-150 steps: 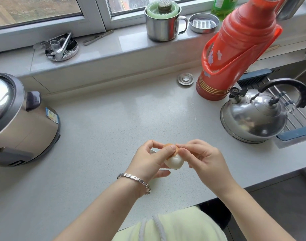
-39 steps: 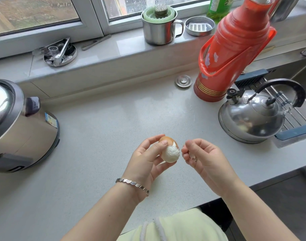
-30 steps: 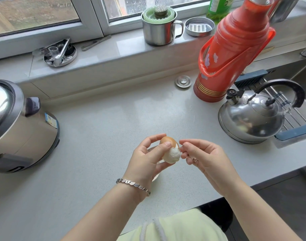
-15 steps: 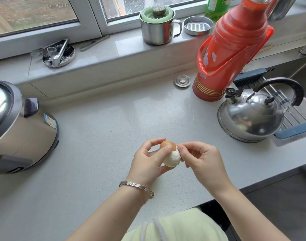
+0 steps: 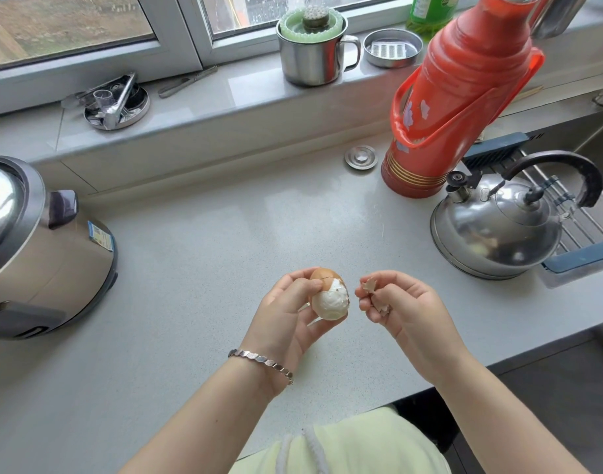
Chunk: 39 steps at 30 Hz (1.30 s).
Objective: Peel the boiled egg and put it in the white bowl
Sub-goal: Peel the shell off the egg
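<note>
The grey counter (image 5: pixel 225 234) takes up most of the view. On its left side sits a big rice cooker (image 5: pixel 36 248). At the back right stands a tall red flask (image 5: pixel 464 97), and just in front of it sits a shiny kettle (image 5: pixel 491 230) with a black handle. A steel mug (image 5: pixel 313 53) with a green lid sits on the window ledge. Over the near part of the counter, the left hand (image 5: pixel 286 319) is curled around the boiled egg (image 5: pixel 329 297), with the thumb on its brown top. The lower part of the egg is bare and white, and brown shell still covers the top. The right hand (image 5: pixel 402 306) is just beside the egg, not touching it, and its fingers pinch a small shell piece (image 5: pixel 369 286)
</note>
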{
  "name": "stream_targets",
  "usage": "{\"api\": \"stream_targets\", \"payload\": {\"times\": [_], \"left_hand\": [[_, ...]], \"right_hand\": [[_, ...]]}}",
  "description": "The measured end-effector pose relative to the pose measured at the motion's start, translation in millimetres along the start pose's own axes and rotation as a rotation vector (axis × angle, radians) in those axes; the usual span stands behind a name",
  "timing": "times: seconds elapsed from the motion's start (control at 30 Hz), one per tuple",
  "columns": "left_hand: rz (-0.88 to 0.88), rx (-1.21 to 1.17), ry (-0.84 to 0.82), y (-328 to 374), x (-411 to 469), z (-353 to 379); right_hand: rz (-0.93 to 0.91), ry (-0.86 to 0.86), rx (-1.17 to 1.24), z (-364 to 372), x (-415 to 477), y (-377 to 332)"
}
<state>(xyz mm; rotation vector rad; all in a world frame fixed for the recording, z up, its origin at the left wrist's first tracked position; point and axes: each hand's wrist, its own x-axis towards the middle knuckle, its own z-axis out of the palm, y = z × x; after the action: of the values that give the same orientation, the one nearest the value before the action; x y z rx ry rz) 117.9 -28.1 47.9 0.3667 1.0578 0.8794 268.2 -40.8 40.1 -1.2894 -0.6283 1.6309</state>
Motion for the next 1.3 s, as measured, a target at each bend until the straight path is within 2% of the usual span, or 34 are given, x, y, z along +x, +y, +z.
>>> {"api": "stream_targets", "payload": {"times": [0.13, 0.43, 0.7, 0.97, 1.13, 1.23, 1.3], "left_hand": [[0.003, 0.028, 0.028, 0, -1, 1], [0.022, 0.157, 0.095, -1, -3, 3], [-0.065, 0.222, 0.11, -3, -5, 0], [-0.124, 0.246, 0.075, 2, -5, 0], [-0.177, 0.307, 0.044, 3, -5, -1], [-0.205, 0.267, 0.04, 2, -6, -2], [-0.215, 0.245, 0.044, 2, -5, -3]], "right_hand": [[-0.028, -0.068, 0.012, -1, 1, 0], [-0.194, -0.068, -0.288, 5, 0, 2], [-0.309, -0.034, -0.559, 1, 3, 11], [-0.284, -0.034, -0.572, 4, -1, 11], [-0.193, 0.032, -0.436, 0, 3, 7], [-0.081, -0.008, -0.25, -1, 4, 4], [-0.055, -0.023, -0.221, -2, 3, 4]]}}
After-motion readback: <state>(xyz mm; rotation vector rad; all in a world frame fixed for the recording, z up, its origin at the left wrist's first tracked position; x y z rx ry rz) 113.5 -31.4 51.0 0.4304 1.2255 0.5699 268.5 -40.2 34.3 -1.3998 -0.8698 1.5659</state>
